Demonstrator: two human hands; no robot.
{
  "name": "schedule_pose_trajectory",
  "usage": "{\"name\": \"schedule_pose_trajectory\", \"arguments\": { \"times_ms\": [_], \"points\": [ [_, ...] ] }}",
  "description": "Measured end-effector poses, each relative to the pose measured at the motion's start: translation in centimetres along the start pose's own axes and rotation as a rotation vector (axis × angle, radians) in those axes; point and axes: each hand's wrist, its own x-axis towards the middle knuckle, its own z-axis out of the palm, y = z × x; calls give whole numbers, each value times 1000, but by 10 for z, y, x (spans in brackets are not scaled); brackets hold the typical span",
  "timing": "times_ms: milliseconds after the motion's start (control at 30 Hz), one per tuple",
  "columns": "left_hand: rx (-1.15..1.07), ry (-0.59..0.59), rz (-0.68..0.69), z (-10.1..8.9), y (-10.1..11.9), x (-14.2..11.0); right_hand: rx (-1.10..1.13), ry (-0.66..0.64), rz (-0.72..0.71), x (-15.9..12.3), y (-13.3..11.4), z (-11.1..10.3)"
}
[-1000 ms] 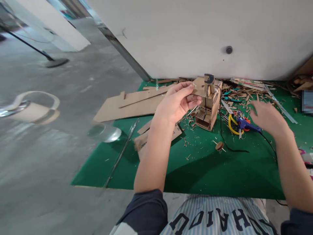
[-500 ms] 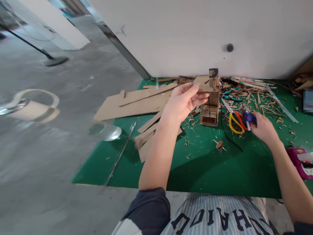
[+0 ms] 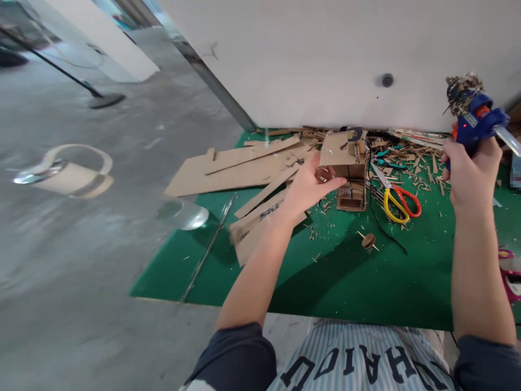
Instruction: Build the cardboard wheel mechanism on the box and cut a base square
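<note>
Reference: the clock is centred on the cardboard model (image 3: 357, 172), with 12 o'clock toward the white wall (image 3: 317, 70). I stand in the room and read directions as the worker faces them.

Model: upright on the green counter (image 3: 366, 288). A flat top panel (image 3: 337, 150) overhangs toward 9 o'clock. The lower compartment is open on the worker's side.

Left hand (image 3: 319, 184): at 8 o'clock, just beside the model, below the panel. The thumb is spread apart from the curled fingers and points at the model. I cannot tell whether the fingers touch the panel.

Right hand (image 3: 472, 168): at 3 o'clock, raised, clamped around the handle of the blue glue gun (image 3: 476, 122). The gun is clear of the counter, with shaggy debris around its nozzle end, a small red light lit and a clear glue stick (image 3: 508, 140) protruding from the rear.

Surrounding items: scissors (image 3: 401, 203) with one yellow and one red handle lie at 4 o'clock. A small cardboard wheel (image 3: 368, 241) on a thin stick lies between 5 and 6 o'clock. A long cardboard sheet (image 3: 228, 172) lies at 9 o'clock. Cardboard scraps (image 3: 427, 163) are scattered at 3 o'clock.
</note>
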Motion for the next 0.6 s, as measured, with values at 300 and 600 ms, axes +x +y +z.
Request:
{"name": "schedule_pose_trajectory", "arguments": {
  "times_ms": [300,600],
  "points": [
    [129,186,125,25,-19,-1,218,-189,-36,-41,-22,55],
    [-223,377,150,45,-40,-8,306,-70,9,-78,-16,96]
  ]
}}
